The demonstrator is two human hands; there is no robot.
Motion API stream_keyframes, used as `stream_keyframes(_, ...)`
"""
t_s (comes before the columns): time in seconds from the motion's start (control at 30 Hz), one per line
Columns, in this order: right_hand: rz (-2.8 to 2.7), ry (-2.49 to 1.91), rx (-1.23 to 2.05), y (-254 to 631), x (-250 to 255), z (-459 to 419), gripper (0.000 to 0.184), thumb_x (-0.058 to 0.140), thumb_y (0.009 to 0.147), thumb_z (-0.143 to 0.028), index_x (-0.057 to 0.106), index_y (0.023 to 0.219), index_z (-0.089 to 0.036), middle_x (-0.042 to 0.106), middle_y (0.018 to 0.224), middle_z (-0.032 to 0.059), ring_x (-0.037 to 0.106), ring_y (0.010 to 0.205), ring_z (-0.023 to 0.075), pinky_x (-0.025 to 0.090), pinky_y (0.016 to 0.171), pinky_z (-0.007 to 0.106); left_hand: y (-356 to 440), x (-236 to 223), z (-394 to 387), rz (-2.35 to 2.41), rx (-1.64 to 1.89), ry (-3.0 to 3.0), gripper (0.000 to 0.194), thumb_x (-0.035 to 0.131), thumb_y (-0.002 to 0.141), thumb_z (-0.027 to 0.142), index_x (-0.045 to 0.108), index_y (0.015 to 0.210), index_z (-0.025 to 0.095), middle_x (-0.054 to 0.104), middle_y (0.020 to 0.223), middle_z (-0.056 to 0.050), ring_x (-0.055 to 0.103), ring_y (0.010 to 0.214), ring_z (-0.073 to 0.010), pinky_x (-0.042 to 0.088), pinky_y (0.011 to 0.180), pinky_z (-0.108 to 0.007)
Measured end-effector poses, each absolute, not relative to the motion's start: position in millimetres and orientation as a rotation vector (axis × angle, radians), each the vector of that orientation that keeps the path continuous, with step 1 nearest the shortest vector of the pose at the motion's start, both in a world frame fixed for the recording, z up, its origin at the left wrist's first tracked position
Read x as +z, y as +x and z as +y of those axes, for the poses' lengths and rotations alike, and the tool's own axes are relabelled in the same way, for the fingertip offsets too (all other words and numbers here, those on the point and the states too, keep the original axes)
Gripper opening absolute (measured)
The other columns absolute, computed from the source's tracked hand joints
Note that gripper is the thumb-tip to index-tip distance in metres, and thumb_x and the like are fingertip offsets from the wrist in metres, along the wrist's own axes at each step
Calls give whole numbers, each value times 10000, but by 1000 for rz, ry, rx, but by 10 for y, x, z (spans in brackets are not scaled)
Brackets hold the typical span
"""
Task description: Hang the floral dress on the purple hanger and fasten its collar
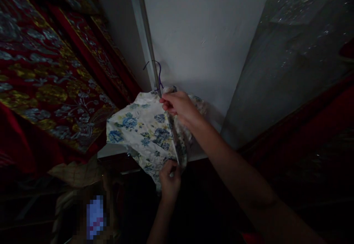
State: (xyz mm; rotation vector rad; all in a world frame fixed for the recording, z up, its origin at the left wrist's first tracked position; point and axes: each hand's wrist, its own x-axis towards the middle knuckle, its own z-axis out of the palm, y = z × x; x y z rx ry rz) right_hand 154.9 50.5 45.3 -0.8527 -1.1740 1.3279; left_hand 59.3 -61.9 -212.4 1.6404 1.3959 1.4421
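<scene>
A white shirt (pixel 146 126) with blue and yellow flowers hangs against the wall, its sleeve spread to the left. Above its collar rises a thin purple hook (pixel 159 70), which looks like the top of a hanger, beside a metal pole (pixel 148 34). My right hand (pixel 177 105) pinches the shirt's front near the collar, arm reaching in from the lower right. Lower down, my left hand (pixel 170 174) is closed, fingers curled at the bottom of the front edge. A pale straight strip runs between both hands; in the dim light I cannot tell whether it is shirt edge or pole.
Red cloth (pixel 55 70) with gold and silver embroidery hangs at the left. A shiny clear sheet (pixel 276 52) covers part of the right side, with more red cloth (pixel 298 118) beside it. A white wall (pixel 204 34) stands behind. At lower left is a blurred, pixelated patch (pixel 95 216).
</scene>
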Motion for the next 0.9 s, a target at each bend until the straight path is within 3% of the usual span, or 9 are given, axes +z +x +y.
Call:
stream_keyframes(0.1,-1234,-852,1287,1523,381,370,329,545,919,-201,616,601,-148,527,416,-19,318,336,43,177,364,200,566,-2067,-583,1383,1403,1659,128,616,830,240,600,710,199,587,648,-1,577,633,-177,445,622,-275)
stream_keyframes(0.17,-1229,-817,1253,1556,255,285,305,557,909,-227,613,618,-157,523,426,-30,372,355,48,206,374,193,526,-1938,-542,1363,1397,1677,39,648,820,230,648,828,192,662,752,-24,637,726,-198,495,708,-300)
stream_keyframes(0.27,-1234,-772,1234,1604,121,225,278,604,875,-306,596,630,-175,511,446,-51,420,381,55,239,381,189,467,-1518,-416,1315,1518,1733,230,670,865,255,638,1082,185,702,1034,-89,669,961,-232,518,888,-355)
stream_keyframes(0.4,-1322,-758,1255,1582,22,174,285,619,849,-389,592,650,-186,514,460,-60,450,392,65,295,404,196,391,-726,-164,1208,1875,1860,327,583,963,262,543,1281,201,634,1231,-120,637,1080,-224,505,952,-374)
stream_keyframes(0.5,-1396,-753,1220,1568,-54,128,296,589,866,-404,597,665,-187,518,450,-56,456,391,75,326,423,204,266,-252,-6,1255,2144,2023,364,577,972,263,532,1327,202,567,1361,-132,562,1221,-248,470,1002,-402)
stream_keyframes(0.57,-1424,-757,1205,1580,-92,112,298,571,875,-399,590,664,-190,519,447,-53,457,392,81,335,430,206,155,-47,58,1281,2007,2262,247,577,976,268,618,1210,200,630,1301,-107,564,1209,-250,448,1018,-411)
stream_keyframes(0.7,-1393,-751,1226,1606,-118,123,294,561,859,-396,552,638,-203,502,460,-56,457,394,83,320,413,207,13,196,104,1295,1638,2603,146,606,965,326,688,942,208,727,923,-41,607,962,-230,470,899,-377)
stream_keyframes(0.83,-1391,-747,1173,1580,-131,158,308,535,855,-389,509,603,-216,481,469,-60,445,398,82,321,422,215,84,383,142,1270,1469,2799,132,618,943,313,673,919,195,709,890,-35,620,957,-235,450,920,-378)
stream_keyframes(0.9,-1432,-742,1103,1566,-149,177,287,510,855,-338,498,595,-218,478,472,-60,455,418,87,343,451,219,147,457,187,1205,1296,2798,114,576,947,258,664,941,185,701,868,-28,645,867,-210,471,847,-331)
